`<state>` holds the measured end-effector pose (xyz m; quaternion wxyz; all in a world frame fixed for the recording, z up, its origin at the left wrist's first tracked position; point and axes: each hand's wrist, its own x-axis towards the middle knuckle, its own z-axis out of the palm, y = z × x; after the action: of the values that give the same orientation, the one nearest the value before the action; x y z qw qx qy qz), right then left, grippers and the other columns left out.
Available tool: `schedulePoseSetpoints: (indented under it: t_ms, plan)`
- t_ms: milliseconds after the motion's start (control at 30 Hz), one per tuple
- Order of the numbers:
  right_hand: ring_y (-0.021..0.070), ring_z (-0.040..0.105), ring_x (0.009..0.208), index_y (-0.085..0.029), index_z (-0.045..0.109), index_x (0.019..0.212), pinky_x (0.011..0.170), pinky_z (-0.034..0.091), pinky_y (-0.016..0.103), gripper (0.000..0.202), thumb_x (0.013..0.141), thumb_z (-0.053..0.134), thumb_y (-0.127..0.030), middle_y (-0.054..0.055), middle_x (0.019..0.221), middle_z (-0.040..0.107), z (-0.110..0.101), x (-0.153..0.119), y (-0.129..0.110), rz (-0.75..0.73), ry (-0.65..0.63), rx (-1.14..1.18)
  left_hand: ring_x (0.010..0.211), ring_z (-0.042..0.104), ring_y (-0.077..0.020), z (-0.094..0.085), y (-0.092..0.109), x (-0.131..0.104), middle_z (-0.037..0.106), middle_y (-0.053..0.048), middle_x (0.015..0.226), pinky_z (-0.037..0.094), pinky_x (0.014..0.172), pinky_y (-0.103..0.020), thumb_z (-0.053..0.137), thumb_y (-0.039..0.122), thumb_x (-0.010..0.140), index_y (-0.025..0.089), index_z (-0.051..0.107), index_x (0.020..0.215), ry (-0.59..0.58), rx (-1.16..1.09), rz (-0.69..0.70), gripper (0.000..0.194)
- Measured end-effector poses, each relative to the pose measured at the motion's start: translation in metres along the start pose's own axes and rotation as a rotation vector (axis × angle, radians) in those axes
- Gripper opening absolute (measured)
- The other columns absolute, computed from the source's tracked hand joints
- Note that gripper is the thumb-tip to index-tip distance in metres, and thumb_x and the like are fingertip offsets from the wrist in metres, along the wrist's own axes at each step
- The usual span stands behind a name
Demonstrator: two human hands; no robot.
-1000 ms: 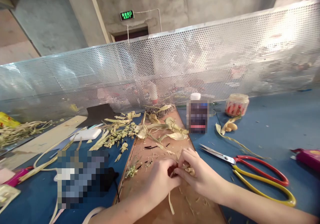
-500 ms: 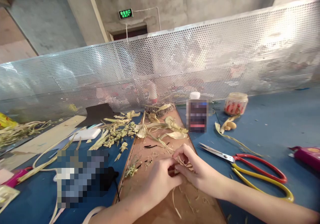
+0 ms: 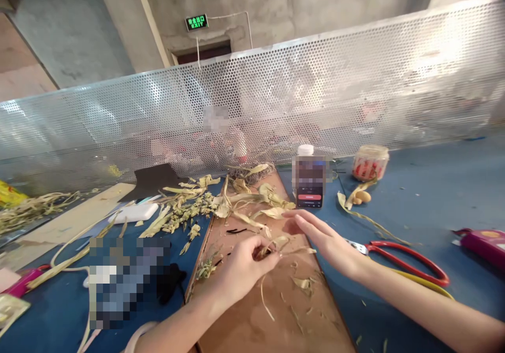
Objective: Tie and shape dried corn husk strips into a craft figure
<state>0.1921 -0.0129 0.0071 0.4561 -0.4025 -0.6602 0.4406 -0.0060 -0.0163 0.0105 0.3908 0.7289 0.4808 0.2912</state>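
Note:
Over a brown board (image 3: 252, 316), my left hand (image 3: 246, 263) pinches a small piece of dried, straw-coloured plant (image 3: 279, 243) between thumb and fingers. A thin strand (image 3: 266, 300) hangs below it. My right hand (image 3: 315, 234) is apart from the left, fingers stretched out flat toward the pale dried leaves (image 3: 272, 205) at the board's far end. Whether its fingertips touch a leaf I cannot tell. My right forearm partly covers the scissors (image 3: 414, 261) with red and yellow handles. Small plant scraps (image 3: 303, 284) lie on the board.
Behind the board stand a phone (image 3: 310, 184) against a white-capped bottle (image 3: 305, 149) and a glass jar (image 3: 370, 162). Dried buds (image 3: 189, 211), a white case (image 3: 134, 212) and a blurred object (image 3: 130, 279) lie to the left. A perforated metal screen (image 3: 256, 106) closes off the back.
My right hand has left my left hand and moved up and away, its fingers straightening. The left stays nearly in place, still pinching the plant piece, which now shows more clearly.

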Motion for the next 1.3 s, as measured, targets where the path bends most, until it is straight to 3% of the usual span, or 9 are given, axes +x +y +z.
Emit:
schedulePoseSetpoints:
  t_ms: [167, 333, 467, 567, 767, 900, 967, 1167, 1300]
  plan:
    - [0.0190, 0.059, 0.088, -0.023, 0.049, 0.119, 0.083, 0.046, 0.035, 0.037, 0.095, 0.031, -0.045, 0.003, 0.096, 0.062, 0.010, -0.006, -0.001, 0.001, -0.113, -0.170, 0.072, 0.052, -0.0150, -0.001, -0.002, 0.001, 0.060, 0.000, 0.076, 0.038, 0.067, -0.025, 0.059, 0.035, 0.079, 0.016, 0.063, 0.083, -0.019, -0.105, -0.017, 0.020]
    - [0.0191, 0.052, 0.109, -0.028, 0.042, 0.132, 0.096, 0.038, 0.034, 0.038, 0.095, 0.035, -0.031, 0.003, 0.120, 0.056, 0.007, -0.009, -0.006, -0.156, -0.184, -0.218, 0.073, 0.052, -0.0151, 0.001, 0.002, -0.001, 0.060, 0.000, 0.078, 0.038, 0.067, -0.025, 0.062, 0.037, 0.078, 0.015, 0.063, 0.084, -0.063, -0.181, -0.035, 0.023]
    - [0.0189, 0.055, 0.104, -0.027, 0.053, 0.125, 0.085, 0.045, 0.030, 0.047, 0.083, 0.044, -0.008, 0.003, 0.117, 0.057, -0.004, -0.006, -0.013, -0.201, -0.371, -0.202, 0.069, 0.048, -0.0127, -0.002, 0.005, -0.003, 0.057, 0.001, 0.074, 0.036, 0.063, -0.023, 0.067, 0.033, 0.074, 0.014, 0.064, 0.085, -0.130, -0.185, -0.052, 0.022]
    - [0.0184, 0.058, 0.098, -0.026, 0.060, 0.118, 0.076, 0.047, 0.026, 0.053, 0.073, 0.045, -0.001, 0.003, 0.119, 0.057, -0.011, -0.003, -0.016, -0.178, -0.486, -0.126, 0.062, 0.042, -0.0104, -0.006, 0.006, -0.005, 0.049, 0.004, 0.067, 0.030, 0.056, -0.022, 0.072, 0.038, 0.068, 0.013, 0.062, 0.084, -0.173, -0.190, -0.115, 0.031]
    - [0.0168, 0.062, 0.082, -0.031, 0.056, 0.124, 0.066, 0.049, 0.026, 0.058, 0.073, 0.047, -0.005, -0.001, 0.124, 0.058, -0.021, 0.000, -0.010, -0.066, -0.439, -0.066, 0.077, 0.050, -0.0135, -0.011, 0.009, -0.005, 0.057, -0.001, 0.086, 0.038, 0.071, -0.025, 0.072, 0.034, 0.070, 0.015, 0.060, 0.095, -0.226, -0.251, -0.067, 0.034]
    - [0.0211, 0.055, 0.107, -0.028, 0.063, 0.115, 0.092, 0.042, 0.036, 0.057, 0.069, 0.045, 0.000, 0.001, 0.121, 0.060, -0.021, 0.002, -0.017, -0.231, -0.482, -0.098, 0.079, 0.054, -0.0160, -0.010, 0.003, -0.005, 0.060, -0.003, 0.088, 0.040, 0.071, -0.026, 0.073, 0.036, 0.069, 0.015, 0.057, 0.100, -0.198, -0.241, -0.120, 0.040]
    - [0.0205, 0.053, 0.111, -0.027, 0.066, 0.111, 0.094, 0.040, 0.035, 0.059, 0.067, 0.042, 0.003, 0.002, 0.121, 0.058, -0.020, 0.001, -0.022, -0.295, -0.500, -0.130, 0.078, 0.055, -0.0164, -0.010, 0.001, -0.004, 0.060, -0.003, 0.086, 0.040, 0.068, -0.025, 0.073, 0.035, 0.068, 0.015, 0.057, 0.099, -0.179, -0.232, -0.122, 0.040]
    - [0.0164, 0.059, 0.089, -0.026, 0.061, 0.119, 0.065, 0.045, 0.022, 0.062, 0.067, 0.043, 0.003, 0.004, 0.118, 0.057, -0.017, -0.004, -0.024, -0.295, -0.526, -0.248, 0.068, 0.053, -0.0131, -0.010, 0.003, -0.002, 0.062, 0.001, 0.075, 0.038, 0.065, -0.023, 0.068, 0.033, 0.072, 0.017, 0.060, 0.085, -0.144, -0.212, -0.138, 0.022]
    - [0.0180, 0.058, 0.091, -0.027, 0.056, 0.125, 0.065, 0.044, 0.023, 0.063, 0.070, 0.045, 0.000, 0.004, 0.121, 0.056, -0.015, -0.005, -0.019, -0.226, -0.528, -0.211, 0.074, 0.052, -0.0146, -0.009, 0.005, -0.002, 0.063, -0.001, 0.081, 0.037, 0.066, -0.023, 0.069, 0.034, 0.071, 0.017, 0.067, 0.087, -0.097, -0.157, -0.097, 0.023]
